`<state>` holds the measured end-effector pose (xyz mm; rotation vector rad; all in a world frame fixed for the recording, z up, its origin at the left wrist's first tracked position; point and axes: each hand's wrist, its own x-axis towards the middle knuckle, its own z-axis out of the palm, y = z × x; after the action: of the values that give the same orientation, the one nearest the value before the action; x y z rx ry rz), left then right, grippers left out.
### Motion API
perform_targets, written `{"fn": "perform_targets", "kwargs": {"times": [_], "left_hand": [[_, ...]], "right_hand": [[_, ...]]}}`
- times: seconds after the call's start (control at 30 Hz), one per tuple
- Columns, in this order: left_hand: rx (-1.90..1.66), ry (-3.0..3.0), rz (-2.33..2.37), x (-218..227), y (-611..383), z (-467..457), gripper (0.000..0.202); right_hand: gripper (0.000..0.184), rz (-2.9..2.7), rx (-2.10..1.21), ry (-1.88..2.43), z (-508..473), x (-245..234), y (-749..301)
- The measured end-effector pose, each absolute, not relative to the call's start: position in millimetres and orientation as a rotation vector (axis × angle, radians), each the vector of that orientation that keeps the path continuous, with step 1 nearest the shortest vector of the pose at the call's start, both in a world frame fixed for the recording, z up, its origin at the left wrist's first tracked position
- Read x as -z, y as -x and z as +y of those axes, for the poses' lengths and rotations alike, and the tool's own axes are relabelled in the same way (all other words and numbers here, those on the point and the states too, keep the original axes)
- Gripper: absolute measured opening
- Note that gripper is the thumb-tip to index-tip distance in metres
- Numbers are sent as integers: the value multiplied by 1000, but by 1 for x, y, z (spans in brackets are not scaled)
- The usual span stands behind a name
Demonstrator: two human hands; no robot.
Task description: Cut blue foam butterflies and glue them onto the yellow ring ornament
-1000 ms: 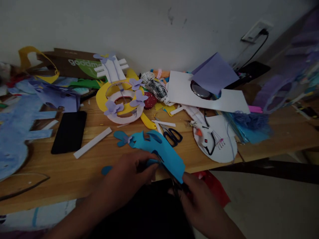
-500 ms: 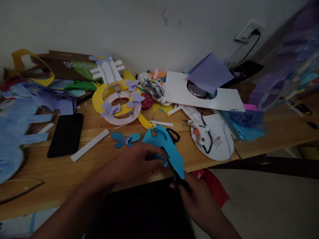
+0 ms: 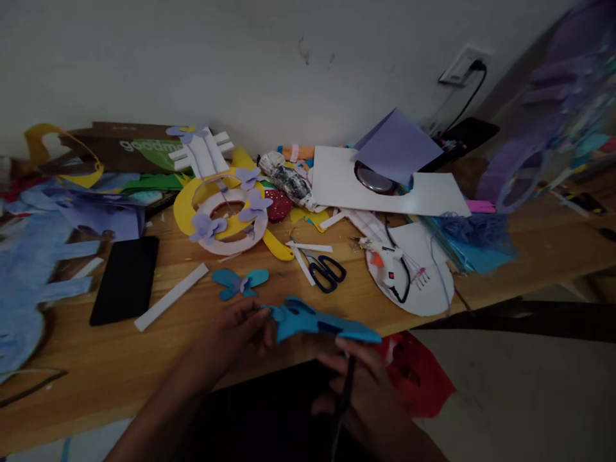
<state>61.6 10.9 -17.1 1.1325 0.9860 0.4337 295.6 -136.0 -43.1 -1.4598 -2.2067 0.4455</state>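
Observation:
My left hand (image 3: 245,330) pinches the left end of a blue craft-foam sheet (image 3: 298,321), which has curved cut-outs along it. The sheet hangs over the table's front edge. At its right end, my right hand (image 3: 363,388) touches the sheet with its fingertips while gripping dark scissors (image 3: 345,391); their lower part points down and is hard to make out. Just beyond my left hand lies a blue foam butterfly (image 3: 239,283) with a lilac centre. Another pair of scissors (image 3: 328,272) with dark blue handles rests beyond the sheet.
A black phone (image 3: 125,280) and a white strip (image 3: 172,296) lie left. Yellow and white rings (image 3: 185,208) with lilac butterflies stand behind. A glue gun (image 3: 392,266) sits on a white disc (image 3: 426,292) at right. Red material (image 3: 423,378) hangs below the edge.
The blue sheet has swung to lie more level, uncovering the scissors on the table. My left hand moved left along with it. The scissors in my right hand came off the sheet and turned downward.

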Motion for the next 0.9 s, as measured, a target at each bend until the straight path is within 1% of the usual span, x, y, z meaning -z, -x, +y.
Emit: {"fn": "perform_targets", "kwargs": {"times": [0.07,0.1,0.2,0.23,0.3,0.4,0.47,0.57,0.63,0.7,0.73,0.8,0.87,0.9], "left_hand": [[-450,-1118,1042,23,-58,11,41],[-449,-1103,1064,25,-56,11,43],[-425,-1084,1113,29,-54,9,51],[-420,-1102,1134,29,-53,8,52],[-410,-1161,1182,28,-49,7,52],[-404,-1231,1219,28,-42,4,50],[-407,-1248,1212,31,-36,1,48],[-398,-1256,1223,34,-27,-4,49],[-399,-1264,1229,33,-22,-9,51],[-406,-1275,1221,31,-18,-13,51],[-409,-1277,1219,29,-17,-16,50],[-405,-1277,1221,28,-15,-20,49],[-396,-1287,1214,28,-14,-24,47],[-390,-1295,1212,29,-12,-25,46]], "right_hand": [[28,-2132,-250,1604,-130,57,-292],[27,-2080,-116,1656,-125,62,-291],[12,-1920,297,1732,-110,63,-292],[11,-1891,375,1739,-104,60,-294],[18,-1914,364,1776,-88,53,-303],[34,-1932,74,1876,-52,48,-322],[34,-1846,-162,1903,-27,46,-331],[35,-1632,-373,1848,-7,37,-323],[33,-1498,-595,1735,-13,25,-300],[23,-1410,-1004,1550,-31,14,-267],[20,-1395,-1145,1498,-41,10,-250],[26,-1338,-1326,1499,-58,6,-220],[30,-1256,-1434,1526,-67,5,-200],[29,-1215,-1467,1521,-68,6,-193]]}}
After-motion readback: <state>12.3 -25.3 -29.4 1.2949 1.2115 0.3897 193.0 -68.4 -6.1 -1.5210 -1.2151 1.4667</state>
